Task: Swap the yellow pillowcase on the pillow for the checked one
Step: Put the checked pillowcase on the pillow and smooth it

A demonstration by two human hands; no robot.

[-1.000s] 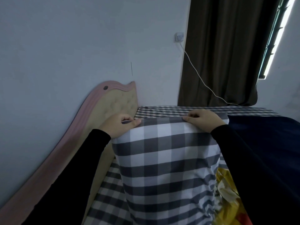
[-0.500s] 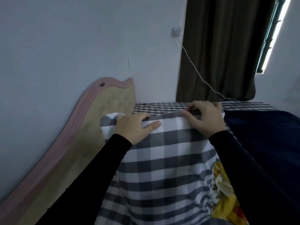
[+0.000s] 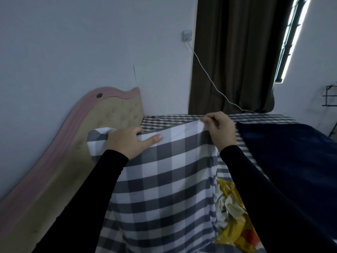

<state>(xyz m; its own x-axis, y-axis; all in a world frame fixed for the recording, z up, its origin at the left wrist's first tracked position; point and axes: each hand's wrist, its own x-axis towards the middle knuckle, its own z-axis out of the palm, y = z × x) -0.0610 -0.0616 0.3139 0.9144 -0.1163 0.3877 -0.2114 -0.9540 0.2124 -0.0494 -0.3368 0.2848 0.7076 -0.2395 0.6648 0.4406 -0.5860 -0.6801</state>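
Observation:
The pillow stands on end in front of me, covered by the grey-and-white checked pillowcase [image 3: 164, 179]. My left hand [image 3: 127, 141] lies over its top edge near the left corner, fingers curled behind the cloth and thumb flat on the front. My right hand [image 3: 220, 128] pinches the top right corner of the checked pillowcase. The crumpled yellow pillowcase [image 3: 233, 212] lies on the bed to the right of the pillow, partly hidden by my right sleeve.
A pink-edged padded headboard [image 3: 102, 128] runs along the wall at left. The bed has a small-check sheet [image 3: 255, 118] and a dark blue blanket [image 3: 291, 152] at right. A white cable [image 3: 209, 79] hangs from a wall socket beside dark curtains.
My left hand has slid right along the top edge, leaving the pillow's left corner exposed. My right hand has changed from resting flat to pinching the top right corner and lifting it.

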